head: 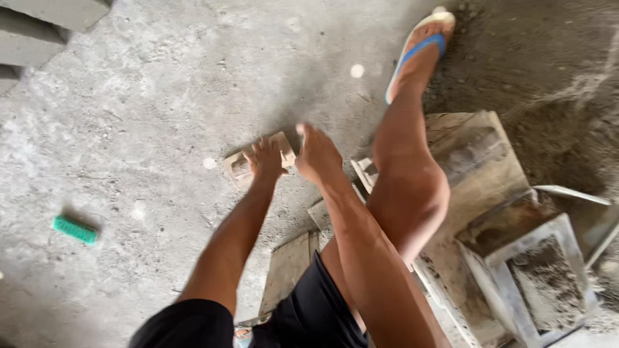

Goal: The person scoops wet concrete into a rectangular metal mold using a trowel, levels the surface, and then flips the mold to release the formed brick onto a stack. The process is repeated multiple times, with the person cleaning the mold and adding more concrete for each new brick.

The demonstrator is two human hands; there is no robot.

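I see left hand and right hand both gripping small block at frame centre, setting it on concrete floor. Next move needs level release. Filled mould lower right.

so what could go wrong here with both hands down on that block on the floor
1. Both the left hand and right hand are bare on the rough block; fingers could get scraped or pinched against the concrete floor.
2. The person leans far forward, one leg raised in a loose flip-flop; balance may go.
3. Wooden boards lie underfoot, a likely trip.
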